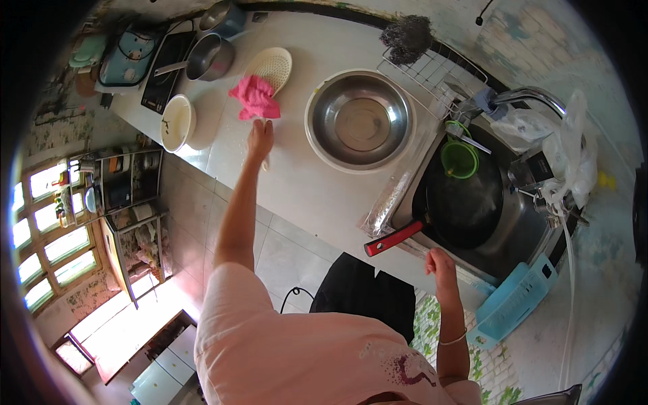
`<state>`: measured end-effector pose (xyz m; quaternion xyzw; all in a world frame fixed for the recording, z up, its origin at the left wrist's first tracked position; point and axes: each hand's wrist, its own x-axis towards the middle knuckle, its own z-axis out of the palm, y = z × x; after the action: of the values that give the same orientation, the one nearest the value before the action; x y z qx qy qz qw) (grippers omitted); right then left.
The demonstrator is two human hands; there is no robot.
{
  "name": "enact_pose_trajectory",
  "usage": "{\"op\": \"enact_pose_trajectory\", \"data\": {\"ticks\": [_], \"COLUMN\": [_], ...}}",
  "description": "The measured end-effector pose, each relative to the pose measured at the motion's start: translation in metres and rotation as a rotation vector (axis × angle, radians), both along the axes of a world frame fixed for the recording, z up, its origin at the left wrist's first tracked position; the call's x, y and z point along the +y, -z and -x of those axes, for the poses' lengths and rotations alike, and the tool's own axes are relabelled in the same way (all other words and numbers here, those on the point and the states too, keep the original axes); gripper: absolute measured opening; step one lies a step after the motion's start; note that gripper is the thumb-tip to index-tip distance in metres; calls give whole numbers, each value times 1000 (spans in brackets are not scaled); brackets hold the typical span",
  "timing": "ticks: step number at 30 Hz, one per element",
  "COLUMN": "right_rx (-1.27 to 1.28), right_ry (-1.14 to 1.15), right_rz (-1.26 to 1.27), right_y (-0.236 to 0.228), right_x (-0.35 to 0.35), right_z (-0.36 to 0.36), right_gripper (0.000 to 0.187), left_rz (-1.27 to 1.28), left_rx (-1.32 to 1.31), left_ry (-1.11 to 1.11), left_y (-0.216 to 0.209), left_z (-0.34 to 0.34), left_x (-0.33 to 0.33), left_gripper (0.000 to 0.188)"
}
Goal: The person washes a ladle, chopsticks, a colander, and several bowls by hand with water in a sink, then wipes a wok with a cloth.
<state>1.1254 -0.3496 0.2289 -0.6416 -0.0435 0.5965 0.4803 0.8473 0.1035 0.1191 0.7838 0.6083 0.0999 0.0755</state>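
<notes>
My left hand (260,140) reaches over the white counter, its fingers closed at the near edge of a bunched pink cloth (255,98). That cloth lies partly over a cream plastic colander (275,65). My right hand (441,268) is loosely curled by the front edge of the sink (520,246), with nothing seen in it. Just left of it is the red handle of a black frying pan (466,210), but the two are apart. The pan sits in the sink, with a green strainer (459,160) at its far rim.
A large steel basin (358,121) stands mid-counter, and a cream bowl (177,123) sits near its left edge. Farther back are a saucepan (210,58) and a black cooktop (164,71). A faucet (533,94), wire rack (425,74) and blue basket (509,304) surround the sink.
</notes>
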Motion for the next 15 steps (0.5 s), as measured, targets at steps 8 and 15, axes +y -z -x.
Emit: {"op": "enact_pose_trajectory", "data": {"ticks": [8,15], "right_rx": [-185,128], "right_ry": [-290,-355], "right_rz": [-291,-205], "right_y": [7,-4], "right_x": [113,167], "right_z": [54,79], "right_gripper": [30,32], "left_rz": [862,431], "left_rx": [-1556,-1029], "left_ry": [-308,30], "left_y": [-88,-83], "left_z": [-73,-72], "left_x": [-171,-233], "left_gripper": [26,18]}}
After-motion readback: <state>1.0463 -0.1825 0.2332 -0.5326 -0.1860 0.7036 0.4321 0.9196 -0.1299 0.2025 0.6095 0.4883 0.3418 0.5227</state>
